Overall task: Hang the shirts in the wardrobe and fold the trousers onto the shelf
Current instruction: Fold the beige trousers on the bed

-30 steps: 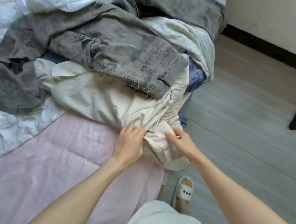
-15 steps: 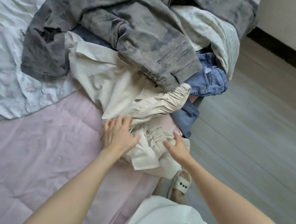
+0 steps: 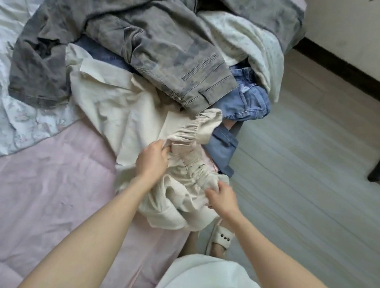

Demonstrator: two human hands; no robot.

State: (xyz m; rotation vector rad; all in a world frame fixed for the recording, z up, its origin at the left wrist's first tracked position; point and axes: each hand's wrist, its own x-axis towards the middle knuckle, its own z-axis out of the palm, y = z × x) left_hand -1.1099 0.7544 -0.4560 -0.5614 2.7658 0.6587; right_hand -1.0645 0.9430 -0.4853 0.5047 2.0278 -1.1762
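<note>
Trousers [image 3: 122, 111] of cream cloth lie spread at the near edge of a heap of clothes on the bed [image 3: 28, 198], their gathered elastic waistband raised toward the bed's right edge; the bed carries a pink cover, with a pale flowered sheet [image 3: 7, 126] bunched at its left; the floor [image 3: 306, 201] to the right is grey plank; grey jeans [image 3: 160, 55] lie across the top of the heap, overlapping the upper part of the cream trousers; blue jeans [image 3: 246, 100] show beneath the grey pair at the right side, one leg hanging over the bed edge; the left hand [image 3: 152, 161] grips a fold of the cream trousers just below the waistband, fingers curled into the cloth; the right hand [image 3: 222, 199] pinches the bunched cream cloth at the bed's edge; a white sandal [image 3: 221, 237] rests on the floor just below the right hand.
</note>
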